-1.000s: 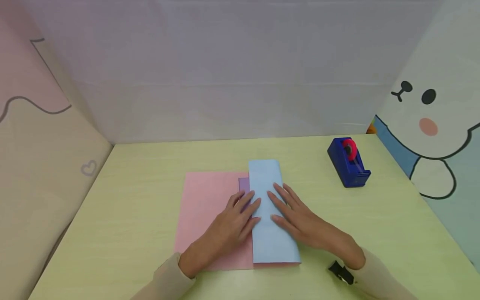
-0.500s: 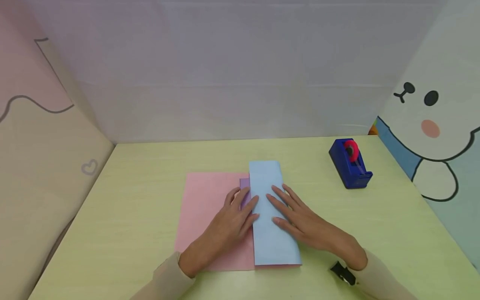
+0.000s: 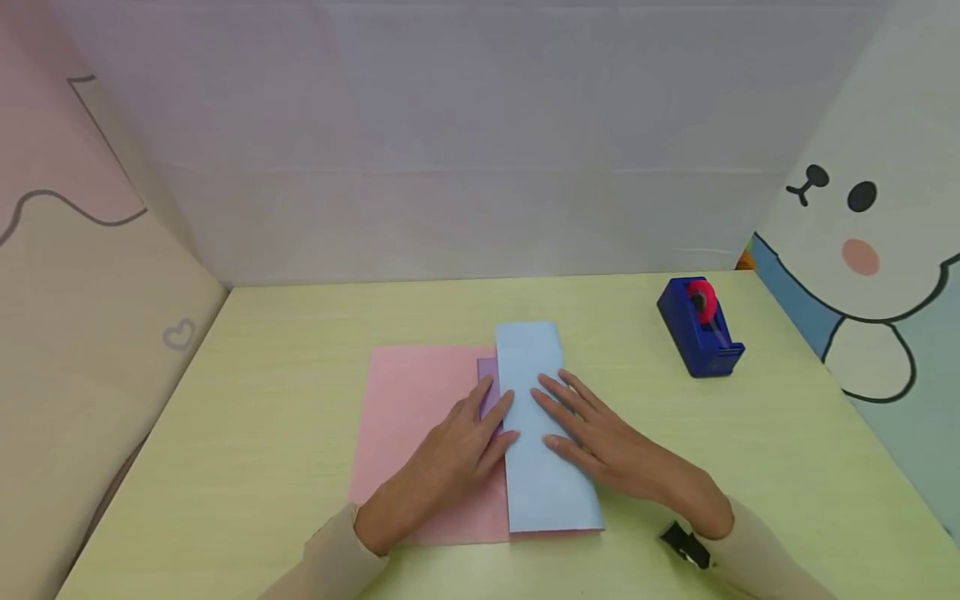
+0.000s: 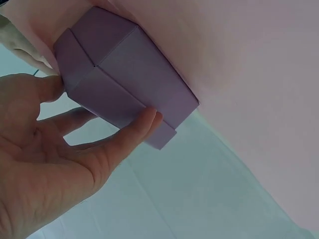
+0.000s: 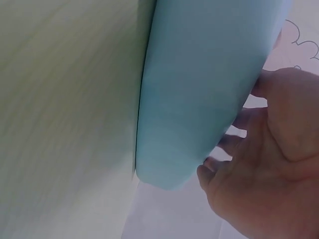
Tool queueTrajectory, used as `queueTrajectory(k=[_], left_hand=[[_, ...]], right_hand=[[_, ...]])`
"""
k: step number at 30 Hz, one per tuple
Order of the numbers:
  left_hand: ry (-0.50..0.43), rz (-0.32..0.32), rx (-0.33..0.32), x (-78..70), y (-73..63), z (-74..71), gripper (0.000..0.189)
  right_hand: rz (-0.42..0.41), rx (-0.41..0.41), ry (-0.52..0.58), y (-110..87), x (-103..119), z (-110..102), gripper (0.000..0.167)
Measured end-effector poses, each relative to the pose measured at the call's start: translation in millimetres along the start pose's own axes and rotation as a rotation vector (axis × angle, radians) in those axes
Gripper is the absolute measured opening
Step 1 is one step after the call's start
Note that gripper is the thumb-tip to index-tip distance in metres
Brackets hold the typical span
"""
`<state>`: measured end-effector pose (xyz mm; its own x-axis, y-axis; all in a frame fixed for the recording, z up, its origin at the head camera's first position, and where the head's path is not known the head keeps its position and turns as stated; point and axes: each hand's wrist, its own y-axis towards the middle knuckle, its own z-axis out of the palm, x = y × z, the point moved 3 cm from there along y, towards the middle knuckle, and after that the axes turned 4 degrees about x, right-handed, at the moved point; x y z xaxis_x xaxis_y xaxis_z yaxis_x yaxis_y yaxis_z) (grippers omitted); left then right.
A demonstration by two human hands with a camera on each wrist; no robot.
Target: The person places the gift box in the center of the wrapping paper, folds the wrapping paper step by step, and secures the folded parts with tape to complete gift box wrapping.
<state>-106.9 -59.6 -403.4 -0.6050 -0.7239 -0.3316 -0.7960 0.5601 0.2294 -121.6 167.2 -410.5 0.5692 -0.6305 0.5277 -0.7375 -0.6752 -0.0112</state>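
A sheet of paper, pink (image 3: 405, 392) on one side and light blue (image 3: 528, 358) on the other, lies with its right part folded over toward the middle. Beneath the blue flap's left edge, a purple box (image 4: 134, 74) with folded end flaps shows in the left wrist view; in the head view only a strip (image 3: 487, 398) of the box is visible. My left hand (image 3: 457, 450) touches the box and the flap's edge, fingers extended. With fingers spread, my right hand (image 3: 603, 437) rests on the blue flap, which bulges at its right side in the right wrist view.
A blue tape dispenser (image 3: 701, 329) with a red-cored roll stands at the back right of the pale yellow-green table (image 3: 285, 375). A grey-white backdrop (image 3: 480, 167) rises behind, and printed panels flank both sides. A black strap (image 3: 684, 546) is by the right sleeve.
The left fingers have shifted slightly along the box and drawn closer together. The right hand stays on the flap and has moved very little.
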Motion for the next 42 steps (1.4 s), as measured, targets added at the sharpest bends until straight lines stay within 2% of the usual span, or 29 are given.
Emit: queueTrajectory(k=[5, 9, 12, 15, 22, 26, 31, 37, 42], left_hand=[[0.017, -0.012, 0.006, -0.5, 2.7, 1.5, 0.053], [-0.009, -0.094, 0.048, 3.1, 2.2, -0.1, 0.056], [-0.012, -0.164, 0.057, 9.2, -0.9, -3.6, 0.058], [0.003, -0.184, 0.025, 14.9, -3.5, -7.2, 0.058], [0.047, -0.144, -0.087, 23.1, -10.3, -10.4, 0.058], [0.067, -0.162, -0.157, 29.3, -16.4, -14.4, 0.052], [0.048, -0.255, -0.196, 38.7, -23.1, -20.7, 0.041], [0.053, -0.390, -0.198, 46.0, -28.3, -26.8, 0.034], [0.065, -0.462, -0.190, 50.7, -32.0, -29.4, 0.033]], right_hand=[[-0.007, -0.007, -0.018, -1.9, -1, -2, 0.064], [-0.017, -0.007, -0.007, -2.2, -1, -1, 0.064], [-0.024, -0.006, 0.004, -1.0, -1, -1, 0.064], [-0.026, -0.009, 0.002, 0.1, 0, -1, 0.064], [-0.023, -0.005, 0.002, 0.3, 0, -2, 0.065], [-0.030, -0.008, -0.001, 1.2, 0, -3, 0.065], [-0.032, -0.006, -0.002, 2.0, 0, -2, 0.065], [-0.037, -0.003, -0.012, 1.4, -1, -1, 0.065], [-0.044, -0.008, -0.019, 1.6, -1, -1, 0.065]])
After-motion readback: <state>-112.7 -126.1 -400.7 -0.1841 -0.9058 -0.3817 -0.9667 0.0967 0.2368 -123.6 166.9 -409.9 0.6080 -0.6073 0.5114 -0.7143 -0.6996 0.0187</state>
